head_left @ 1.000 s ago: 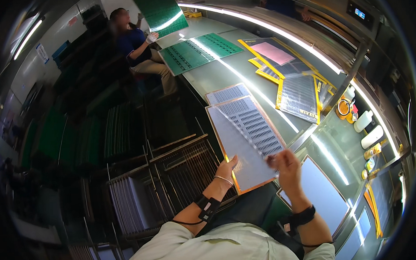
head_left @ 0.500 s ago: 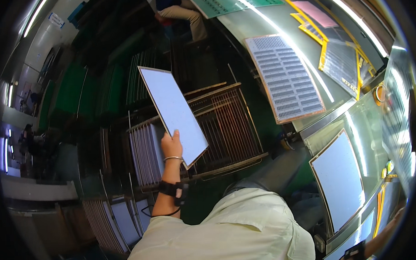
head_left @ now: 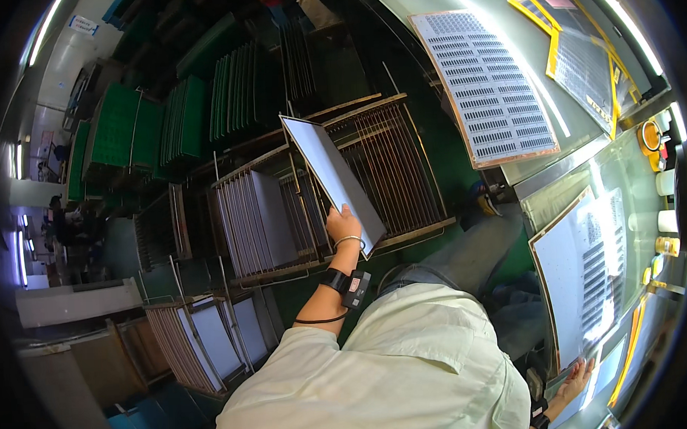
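Pale panels and a patterned film handled with both hands, head view.
The left hand (head_left: 342, 223) grips a narrow-looking pale panel (head_left: 323, 158) near its lower end, the panel standing tilted in front of a slotted rack (head_left: 423, 229). The right hand (head_left: 576, 380) is at the lower end of a clear patterned film (head_left: 603, 243), which overlaps a second pale panel (head_left: 561, 282) on the table (head_left: 614, 160); whether its fingers pinch the film cannot be told. Farther along the table lie a dark-patterned panel (head_left: 487, 88) and yellow-edged sheets (head_left: 584, 74). Green panels (head_left: 114, 135) stand at upper left.
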`<state>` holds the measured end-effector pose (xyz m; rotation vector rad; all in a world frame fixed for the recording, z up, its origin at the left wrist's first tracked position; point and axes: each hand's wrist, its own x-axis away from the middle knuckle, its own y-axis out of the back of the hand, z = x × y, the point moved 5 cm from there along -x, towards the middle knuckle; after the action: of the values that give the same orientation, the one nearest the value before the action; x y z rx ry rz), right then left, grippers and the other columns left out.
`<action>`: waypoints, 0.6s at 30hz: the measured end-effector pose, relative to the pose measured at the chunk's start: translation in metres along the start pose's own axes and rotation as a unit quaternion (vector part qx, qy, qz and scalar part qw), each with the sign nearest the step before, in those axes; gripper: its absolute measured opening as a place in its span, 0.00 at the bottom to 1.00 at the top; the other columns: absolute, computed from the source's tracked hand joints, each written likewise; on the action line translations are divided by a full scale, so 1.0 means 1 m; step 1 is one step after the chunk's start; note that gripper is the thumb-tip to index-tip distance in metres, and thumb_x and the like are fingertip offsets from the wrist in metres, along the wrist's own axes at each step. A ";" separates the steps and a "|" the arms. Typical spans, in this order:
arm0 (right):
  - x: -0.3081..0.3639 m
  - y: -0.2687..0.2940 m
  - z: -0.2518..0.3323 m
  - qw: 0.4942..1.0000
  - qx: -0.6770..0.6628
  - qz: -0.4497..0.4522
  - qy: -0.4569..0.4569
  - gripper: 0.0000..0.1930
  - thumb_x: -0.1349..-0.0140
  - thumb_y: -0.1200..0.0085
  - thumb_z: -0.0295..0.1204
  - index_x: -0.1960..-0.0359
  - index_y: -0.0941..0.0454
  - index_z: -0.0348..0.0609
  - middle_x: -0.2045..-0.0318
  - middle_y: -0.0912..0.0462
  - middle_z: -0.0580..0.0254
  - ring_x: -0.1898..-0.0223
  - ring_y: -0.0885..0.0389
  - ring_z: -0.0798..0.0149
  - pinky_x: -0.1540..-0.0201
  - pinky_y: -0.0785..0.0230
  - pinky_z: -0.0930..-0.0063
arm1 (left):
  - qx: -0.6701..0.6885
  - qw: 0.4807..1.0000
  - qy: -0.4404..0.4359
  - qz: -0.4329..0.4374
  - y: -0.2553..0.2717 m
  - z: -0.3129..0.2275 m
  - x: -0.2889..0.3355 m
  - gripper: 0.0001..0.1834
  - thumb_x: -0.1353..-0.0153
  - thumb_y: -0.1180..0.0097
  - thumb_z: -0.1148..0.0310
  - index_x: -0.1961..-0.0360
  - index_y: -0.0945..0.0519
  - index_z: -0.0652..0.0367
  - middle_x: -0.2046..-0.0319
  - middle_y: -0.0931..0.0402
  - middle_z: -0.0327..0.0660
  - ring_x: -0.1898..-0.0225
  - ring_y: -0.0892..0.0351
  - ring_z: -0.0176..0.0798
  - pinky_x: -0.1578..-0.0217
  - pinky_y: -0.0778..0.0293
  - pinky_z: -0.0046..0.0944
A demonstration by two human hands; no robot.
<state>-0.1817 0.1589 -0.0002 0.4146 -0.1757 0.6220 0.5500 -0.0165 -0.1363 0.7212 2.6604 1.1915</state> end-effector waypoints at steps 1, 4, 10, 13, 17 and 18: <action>-0.002 0.003 -0.005 1.000 -0.001 0.005 -0.002 0.24 0.33 0.49 0.28 0.36 0.35 0.44 0.55 0.24 0.61 0.59 0.26 0.76 0.58 0.32 0.87 | 0.000 1.000 -0.002 0.003 -0.002 -0.001 0.001 0.12 0.40 0.46 0.67 0.67 0.24 0.70 0.69 0.21 0.62 0.65 0.22 0.66 0.61 0.27 0.56; 0.006 -0.005 0.001 1.000 -0.018 -0.021 -0.005 0.24 0.33 0.49 0.28 0.35 0.37 0.43 0.56 0.24 0.59 0.60 0.26 0.73 0.57 0.30 0.86 | -0.002 1.000 0.003 0.015 -0.004 -0.008 0.008 0.12 0.39 0.46 0.67 0.67 0.23 0.69 0.70 0.21 0.61 0.65 0.21 0.65 0.61 0.27 0.56; 0.013 -0.010 0.010 0.999 0.006 -0.038 -0.023 0.24 0.33 0.50 0.29 0.35 0.36 0.43 0.60 0.24 0.61 0.62 0.28 0.74 0.58 0.32 0.85 | -0.047 0.998 -0.023 0.045 -0.003 -0.022 0.022 0.12 0.39 0.47 0.66 0.65 0.23 0.68 0.70 0.21 0.61 0.64 0.21 0.65 0.61 0.27 0.56; 0.010 -0.012 0.002 1.000 -0.015 0.019 0.006 0.23 0.33 0.50 0.29 0.36 0.35 0.44 0.62 0.26 0.65 0.64 0.30 0.76 0.62 0.34 0.87 | -0.081 0.994 -0.031 0.072 -0.010 -0.031 0.020 0.13 0.38 0.48 0.66 0.63 0.23 0.69 0.68 0.21 0.61 0.64 0.21 0.65 0.60 0.27 0.57; 0.034 -0.030 0.017 1.000 0.001 -0.018 0.000 0.23 0.33 0.51 0.28 0.35 0.35 0.45 0.66 0.27 0.69 0.67 0.32 0.78 0.65 0.37 0.87 | -0.089 0.993 -0.020 0.079 -0.019 -0.035 0.013 0.14 0.38 0.48 0.67 0.59 0.23 0.69 0.66 0.21 0.62 0.61 0.22 0.65 0.58 0.26 0.57; 0.033 -0.028 0.015 1.000 0.004 -0.020 -0.002 0.23 0.33 0.51 0.28 0.35 0.35 0.45 0.66 0.27 0.69 0.68 0.32 0.78 0.65 0.37 0.87 | -0.102 0.992 -0.020 0.078 -0.021 -0.034 0.011 0.14 0.39 0.48 0.68 0.59 0.23 0.69 0.65 0.21 0.62 0.61 0.22 0.65 0.58 0.26 0.56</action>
<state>-0.1393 0.1496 0.0134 0.4259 -0.1687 0.5828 0.5222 -0.0456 -0.1281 0.9187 2.4401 1.4453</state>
